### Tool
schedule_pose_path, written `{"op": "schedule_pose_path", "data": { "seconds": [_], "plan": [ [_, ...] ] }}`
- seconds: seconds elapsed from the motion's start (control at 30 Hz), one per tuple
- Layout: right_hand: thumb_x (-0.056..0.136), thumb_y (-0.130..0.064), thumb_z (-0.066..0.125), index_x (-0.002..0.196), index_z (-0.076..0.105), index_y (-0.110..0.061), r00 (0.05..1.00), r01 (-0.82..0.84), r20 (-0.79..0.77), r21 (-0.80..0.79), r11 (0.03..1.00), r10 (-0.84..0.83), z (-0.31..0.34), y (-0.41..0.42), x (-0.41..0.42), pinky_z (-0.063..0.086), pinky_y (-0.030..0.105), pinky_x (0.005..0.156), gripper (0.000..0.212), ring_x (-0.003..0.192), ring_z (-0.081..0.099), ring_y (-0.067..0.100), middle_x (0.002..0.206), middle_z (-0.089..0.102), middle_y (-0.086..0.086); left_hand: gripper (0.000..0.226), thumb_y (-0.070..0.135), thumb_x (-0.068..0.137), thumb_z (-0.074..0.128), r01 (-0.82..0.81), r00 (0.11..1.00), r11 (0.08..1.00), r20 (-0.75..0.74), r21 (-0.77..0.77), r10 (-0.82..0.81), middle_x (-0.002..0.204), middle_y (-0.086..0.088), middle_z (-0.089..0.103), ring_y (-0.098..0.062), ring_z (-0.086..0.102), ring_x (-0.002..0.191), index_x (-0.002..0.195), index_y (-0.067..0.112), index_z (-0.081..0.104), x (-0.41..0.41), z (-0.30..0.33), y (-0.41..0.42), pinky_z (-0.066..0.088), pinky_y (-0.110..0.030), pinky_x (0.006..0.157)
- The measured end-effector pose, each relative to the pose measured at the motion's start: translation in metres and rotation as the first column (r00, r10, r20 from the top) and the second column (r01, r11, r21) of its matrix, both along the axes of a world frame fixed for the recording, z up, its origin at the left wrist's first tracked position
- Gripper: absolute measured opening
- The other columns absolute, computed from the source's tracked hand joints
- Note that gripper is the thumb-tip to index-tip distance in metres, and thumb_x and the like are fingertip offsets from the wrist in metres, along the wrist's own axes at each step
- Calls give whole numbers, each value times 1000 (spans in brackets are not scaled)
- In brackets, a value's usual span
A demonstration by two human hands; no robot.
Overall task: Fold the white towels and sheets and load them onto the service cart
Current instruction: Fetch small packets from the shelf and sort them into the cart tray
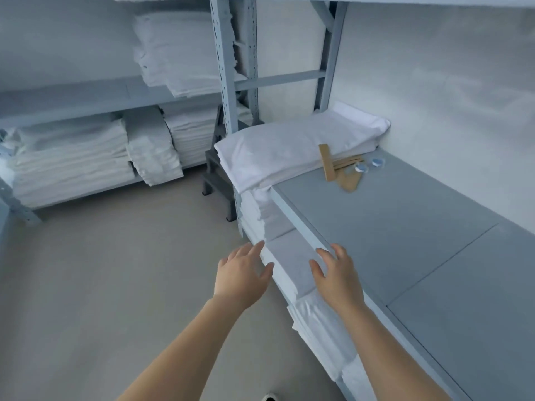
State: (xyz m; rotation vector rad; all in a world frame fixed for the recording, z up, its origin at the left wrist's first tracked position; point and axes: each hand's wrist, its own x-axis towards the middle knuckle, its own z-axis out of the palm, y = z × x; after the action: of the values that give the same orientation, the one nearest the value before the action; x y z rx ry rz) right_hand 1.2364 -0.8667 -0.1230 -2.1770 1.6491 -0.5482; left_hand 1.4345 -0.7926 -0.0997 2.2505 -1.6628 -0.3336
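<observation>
Two spread, empty hands, left hand (241, 274) and right hand (337, 273), are reached toward the folded sheet stack (289, 266) at 12 o'clock, where neighbouring folds could be dragged loose.

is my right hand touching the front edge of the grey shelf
Touching. The head view shows the right hand with fingertips lying on the grey shelf front edge, no gap visible.
</observation>
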Motion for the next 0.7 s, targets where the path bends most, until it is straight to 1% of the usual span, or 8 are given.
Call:
{"op": "schedule_pose_path", "data": {
  "seconds": [0.1, 0.2, 0.37, 0.57, 0.7],
  "plan": [
    [95, -34, 55, 127, 60, -15, 999, 34, 17, -14, 999, -33, 7, -56, 21, 43, 40, 95, 38, 124, 44, 33, 145, 40, 13, 58, 51, 96, 38, 5, 1000, 1000, 3, -17, -5, 154, 5, 33, -17, 29, 141, 150, 32, 25, 27, 13, -62, 24, -40, 112],
    [94, -32, 56, 126, 61, -15, 996, 78, 33, -6, 997, -78, 11, -100, 36, 42, 39, 95, 37, 122, 45, 34, 144, 40, 13, 58, 52, 96, 39, 35, 999, 998, 14, -43, -35, 153, 4, 34, -17, 28, 142, 149, 32, 26, 46, 19, -114, 23, -39, 112],
    [96, -37, 51, 131, 57, -18, 991, 133, 19, 31, 991, -133, 6, -154, 55, 40, 37, 100, 40, 129, 40, 28, 148, 36, 9, 59, 53, 96, 38, 112, 994, 994, 4, -16, -112, 154, 3, 34, -17, 27, 142, 150, 31, 25, 66, 14, -193, 24, -40, 114],
    [97, -40, 47, 133, 54, -21, 971, 240, -18, 48, 969, -240, -8, -217, 86, 38, 35, 103, 41, 131, 39, 24, 149, 33, 4, 61, 55, 95, 37, 281, 960, 960, 2, -13, -281, 155, 2, 32, -16, 26, 143, 150, 32, 24, 82, 2, -289, 23, -40, 115],
    [98, -38, 47, 134, 54, -19, 933, 360, -35, 53, 931, -359, -14, -255, 116, 41, 35, 100, 41, 129, 41, 23, 149, 34, 4, 61, 55, 95, 36, 421, 907, 907, 25, -10, -421, 155, 1, 32, -17, 25, 143, 150, 32, 24, 108, -5, -352, 23, -38, 115]
  ]
}}
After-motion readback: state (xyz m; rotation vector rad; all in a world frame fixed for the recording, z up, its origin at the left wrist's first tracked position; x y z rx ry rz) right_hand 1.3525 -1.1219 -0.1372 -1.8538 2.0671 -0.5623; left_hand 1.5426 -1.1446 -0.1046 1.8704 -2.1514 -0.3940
